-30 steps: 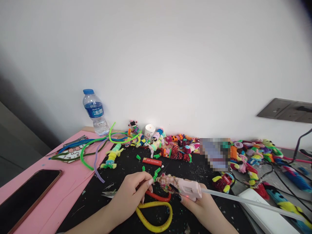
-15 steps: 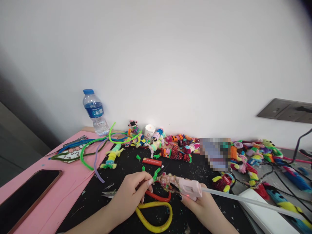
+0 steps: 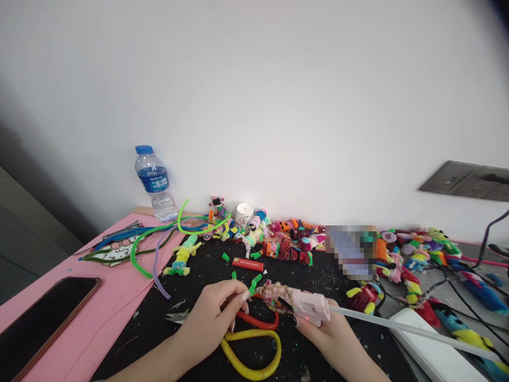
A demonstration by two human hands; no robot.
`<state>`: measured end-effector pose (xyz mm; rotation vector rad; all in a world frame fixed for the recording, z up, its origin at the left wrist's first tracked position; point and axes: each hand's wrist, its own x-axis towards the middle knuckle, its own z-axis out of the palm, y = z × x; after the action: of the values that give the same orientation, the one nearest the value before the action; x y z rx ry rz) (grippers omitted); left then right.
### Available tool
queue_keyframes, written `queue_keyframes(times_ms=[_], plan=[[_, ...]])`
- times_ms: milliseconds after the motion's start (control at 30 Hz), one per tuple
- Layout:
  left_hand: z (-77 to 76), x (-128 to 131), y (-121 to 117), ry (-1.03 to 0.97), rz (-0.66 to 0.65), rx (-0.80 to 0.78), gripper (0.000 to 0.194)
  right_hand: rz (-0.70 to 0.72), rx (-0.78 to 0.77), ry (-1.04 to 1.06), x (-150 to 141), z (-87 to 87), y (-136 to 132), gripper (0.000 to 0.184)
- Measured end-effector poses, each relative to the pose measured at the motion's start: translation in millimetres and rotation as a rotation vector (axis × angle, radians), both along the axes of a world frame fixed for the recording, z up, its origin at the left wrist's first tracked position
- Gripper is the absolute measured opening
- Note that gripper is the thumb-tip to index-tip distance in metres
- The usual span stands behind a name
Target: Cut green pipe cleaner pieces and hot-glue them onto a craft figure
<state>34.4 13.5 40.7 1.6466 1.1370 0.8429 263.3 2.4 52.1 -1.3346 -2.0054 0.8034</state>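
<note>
Pinched between the fingertips of my left hand (image 3: 222,313) is a small piece of green pipe cleaner (image 3: 253,286). My right hand (image 3: 326,329) is wrapped round a pale pink hot glue gun (image 3: 304,305), whose nozzle end is crusted with coloured fuzz and points left at the green piece. A long translucent glue stick (image 3: 397,321) runs out of the back of the gun to the right. Below the nozzle lie a red scissor handle loop (image 3: 262,321) and a yellow one (image 3: 252,374); metal blade tips (image 3: 177,317) show left of my left wrist.
A red lighter (image 3: 248,264) and green scraps lie on the black mat. Several pipe-cleaner figures (image 3: 286,249) line the wall. A water bottle (image 3: 153,180), loose pipe cleaners and a phone (image 3: 47,329) are at left; a white box (image 3: 429,345) and cables at right.
The glue gun's nozzle has drawn back slightly to the right from the green piece. My left hand stays in place.
</note>
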Motion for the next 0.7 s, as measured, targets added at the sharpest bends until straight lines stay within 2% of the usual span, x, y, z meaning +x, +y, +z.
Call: queue_keyframes(times_ms=[700], plan=[[0.5, -0.5, 1.4, 0.005, 0.013, 0.010, 0.026, -0.031, 0.025, -0.059, 4.0, -9.6, 3.2, 0.011]])
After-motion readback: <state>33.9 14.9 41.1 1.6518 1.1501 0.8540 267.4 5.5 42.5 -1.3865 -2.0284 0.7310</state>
